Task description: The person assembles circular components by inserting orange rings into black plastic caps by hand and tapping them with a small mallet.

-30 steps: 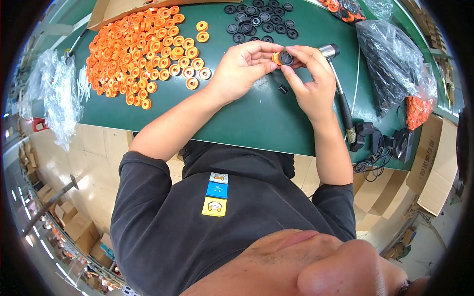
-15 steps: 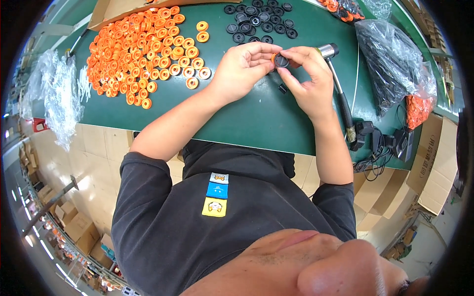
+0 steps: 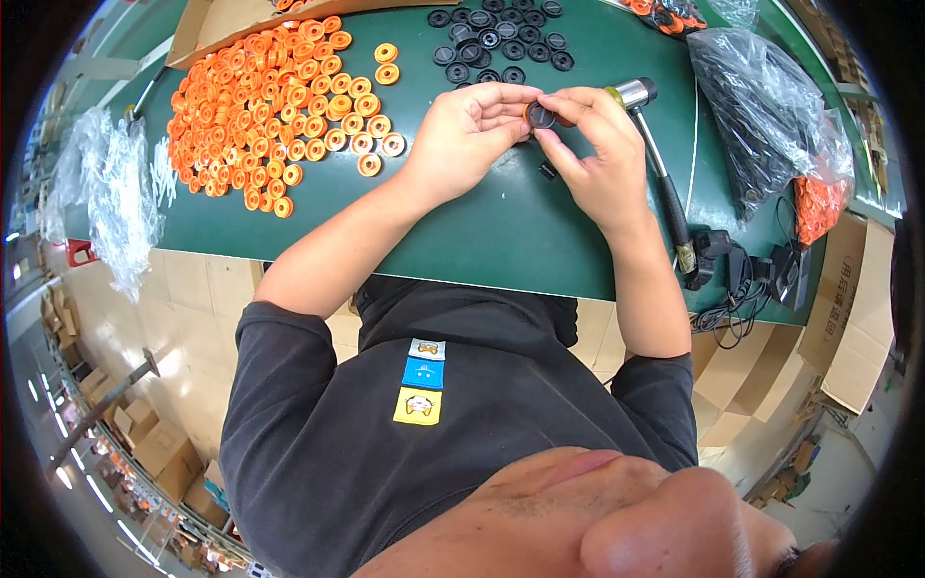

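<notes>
Above the green table (image 3: 501, 231), my left hand (image 3: 464, 135) and my right hand (image 3: 597, 154) meet at the fingertips. Between them they pinch a small round black disc (image 3: 542, 117) pressed against an orange ring, of which only an edge shows. A tiny black piece (image 3: 548, 171) lies on the table just under the hands. A big heap of orange rings (image 3: 279, 106) covers the table to the left. Several black discs (image 3: 496, 39) lie at the far edge, beyond the hands.
A hammer (image 3: 660, 164) with a metal head lies right of my right hand. A dark plastic bag (image 3: 761, 116) and an orange-filled bag (image 3: 819, 207) sit at far right. Crumpled clear plastic bags (image 3: 116, 193) hang off the left edge. Cables (image 3: 742, 279) dangle at the right front edge.
Both hands stay together over the same spot. The fingers have shifted slightly around the black disc and orange ring.
</notes>
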The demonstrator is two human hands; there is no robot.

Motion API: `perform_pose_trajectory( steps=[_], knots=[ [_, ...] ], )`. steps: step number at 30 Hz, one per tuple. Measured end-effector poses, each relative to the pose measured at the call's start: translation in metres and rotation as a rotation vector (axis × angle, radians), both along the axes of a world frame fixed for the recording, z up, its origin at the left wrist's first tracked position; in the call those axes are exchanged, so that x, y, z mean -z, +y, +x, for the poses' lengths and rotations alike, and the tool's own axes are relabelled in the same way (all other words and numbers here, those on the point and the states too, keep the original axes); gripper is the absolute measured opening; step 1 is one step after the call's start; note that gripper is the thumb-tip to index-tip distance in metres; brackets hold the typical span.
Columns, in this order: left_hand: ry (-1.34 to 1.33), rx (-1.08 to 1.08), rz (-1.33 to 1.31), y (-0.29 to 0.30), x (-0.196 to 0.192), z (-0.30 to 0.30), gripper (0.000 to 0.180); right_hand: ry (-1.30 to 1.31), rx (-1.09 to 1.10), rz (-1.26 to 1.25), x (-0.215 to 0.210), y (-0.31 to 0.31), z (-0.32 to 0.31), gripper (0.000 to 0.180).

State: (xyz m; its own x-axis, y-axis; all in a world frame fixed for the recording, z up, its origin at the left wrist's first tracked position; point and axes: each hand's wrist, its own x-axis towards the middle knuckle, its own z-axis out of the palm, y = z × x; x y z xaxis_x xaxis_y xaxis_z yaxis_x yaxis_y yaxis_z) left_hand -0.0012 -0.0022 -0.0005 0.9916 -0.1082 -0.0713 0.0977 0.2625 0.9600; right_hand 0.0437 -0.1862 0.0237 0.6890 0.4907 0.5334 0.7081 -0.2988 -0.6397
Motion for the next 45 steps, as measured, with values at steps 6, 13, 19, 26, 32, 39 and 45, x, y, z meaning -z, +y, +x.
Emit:
perform_pose_trajectory(
  steps=[6,13,19,26,32,39,45],
  knots=[
    [0.019,0.010,-0.013,0.0015,0.0022,0.0001,0.037,-0.035,-0.001,-0.027,-0.0018,-0.0007,-0.0014,0.032],
    [-0.004,0.000,-0.018,0.0006,0.0014,0.0016,0.037,0.136,0.011,0.081,-0.0041,-0.0009,-0.0017,0.033],
    [0.003,0.012,-0.022,0.0020,0.0000,0.0012,0.036,0.112,-0.020,0.052,-0.0034,-0.0028,0.0010,0.032],
    [0.037,0.009,0.007,0.0031,-0.0022,-0.0010,0.037,0.079,-0.006,0.004,-0.0016,-0.0011,-0.0013,0.032],
    [0.014,0.014,-0.008,0.0012,-0.0010,-0.0006,0.037,0.031,-0.011,0.013,0.0002,-0.0004,-0.0007,0.032],
    [0.057,-0.006,-0.042,0.0014,-0.0020,-0.0015,0.038,-0.034,-0.010,-0.030,-0.0008,-0.0013,-0.0014,0.031],
    [0.073,0.001,-0.042,0.0032,-0.0070,-0.0026,0.035,-0.045,-0.019,-0.049,-0.0022,-0.0024,-0.0013,0.030]
  ],
)
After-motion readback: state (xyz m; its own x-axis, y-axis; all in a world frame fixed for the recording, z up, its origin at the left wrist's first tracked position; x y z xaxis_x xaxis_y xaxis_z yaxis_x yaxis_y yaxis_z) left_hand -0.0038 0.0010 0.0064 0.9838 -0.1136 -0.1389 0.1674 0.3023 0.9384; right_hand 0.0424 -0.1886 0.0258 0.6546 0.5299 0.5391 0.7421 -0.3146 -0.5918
